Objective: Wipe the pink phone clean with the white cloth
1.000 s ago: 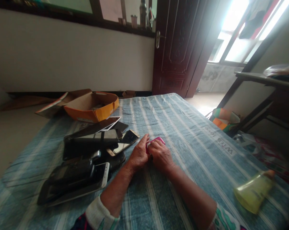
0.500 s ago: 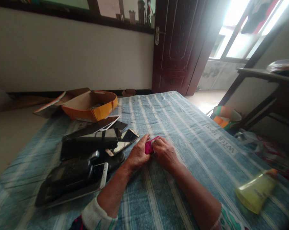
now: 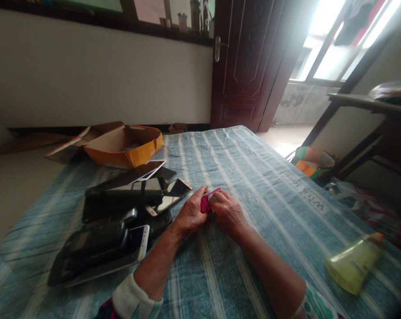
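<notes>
My left hand [image 3: 191,209] is closed around a small flat magenta object [image 3: 205,204], with the thumb and fingers along its edges. Its exact kind is mostly hidden by my hands. Over its right side, my right hand [image 3: 226,210] is closed, with bent fingers pressing a bit of white cloth or tissue [image 3: 211,198] against the surface. Just left of my left hand lies a gold-framed smartphone [image 3: 170,197], screen up. Beyond it is a heap of dark devices, with a white-edged phone [image 3: 141,241] resting on a large dark tablet [image 3: 62,268].
An open orange cardboard box [image 3: 123,155] stands at the far left of the cloth-covered table [image 3: 263,190]. A translucent yellow container [image 3: 353,266] lies near the right edge. A dark red door [image 3: 243,66] is behind, and a shelf [image 3: 369,102] stands on the right.
Almost nothing differs. The fingers of my right hand have shifted slightly on the magenta object; the view has moved a touch.
</notes>
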{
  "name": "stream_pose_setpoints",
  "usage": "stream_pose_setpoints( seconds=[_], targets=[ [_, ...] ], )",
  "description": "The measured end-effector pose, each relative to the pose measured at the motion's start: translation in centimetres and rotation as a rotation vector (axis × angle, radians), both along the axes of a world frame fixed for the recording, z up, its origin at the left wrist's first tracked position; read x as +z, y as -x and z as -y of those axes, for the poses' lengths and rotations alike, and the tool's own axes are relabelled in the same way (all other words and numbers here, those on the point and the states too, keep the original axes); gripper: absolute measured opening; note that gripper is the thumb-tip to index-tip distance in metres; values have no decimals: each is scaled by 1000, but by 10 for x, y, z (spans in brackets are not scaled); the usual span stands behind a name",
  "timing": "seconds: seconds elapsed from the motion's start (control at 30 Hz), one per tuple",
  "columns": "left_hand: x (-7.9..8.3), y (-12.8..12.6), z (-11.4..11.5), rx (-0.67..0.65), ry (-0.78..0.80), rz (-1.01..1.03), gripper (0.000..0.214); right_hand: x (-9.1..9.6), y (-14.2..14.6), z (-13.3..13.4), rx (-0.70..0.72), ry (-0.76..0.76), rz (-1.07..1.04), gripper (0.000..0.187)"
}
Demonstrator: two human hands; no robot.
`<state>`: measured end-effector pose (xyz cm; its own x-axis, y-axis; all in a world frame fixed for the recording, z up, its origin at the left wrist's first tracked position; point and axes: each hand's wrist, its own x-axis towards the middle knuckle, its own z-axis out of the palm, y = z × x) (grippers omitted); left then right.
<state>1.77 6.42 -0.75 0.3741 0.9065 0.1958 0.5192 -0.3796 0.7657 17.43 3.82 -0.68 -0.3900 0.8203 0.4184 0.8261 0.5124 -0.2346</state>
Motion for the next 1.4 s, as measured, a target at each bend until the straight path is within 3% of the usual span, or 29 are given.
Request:
stream_pose_setpoints(
  seconds=[0.13, 0.4, 0.67, 0.9, 1.13, 1.4],
  targets=[
    [1, 0, 0, -7, -2, 5, 76, 0, 7, -2, 24, -15, 37, 16],
    [1, 1, 1, 24, -3, -53, 76, -1, -13, -10, -193, -6, 45, 21],
    [0, 1, 0, 17, -12, -19, 69, 0, 3, 6, -13, 6, 36, 17],
    [3, -1, 2, 42, -44, -103, 72, 2, -16, 1, -228, 49, 0, 22],
    [-2, -2, -1, 50, -99, -92, 64, 2, 0, 9, -30, 28, 10, 17],
    [0, -6, 4, 103, -136, -130, 63, -2, -29, -5, -293, 101, -96, 28]
  ],
)
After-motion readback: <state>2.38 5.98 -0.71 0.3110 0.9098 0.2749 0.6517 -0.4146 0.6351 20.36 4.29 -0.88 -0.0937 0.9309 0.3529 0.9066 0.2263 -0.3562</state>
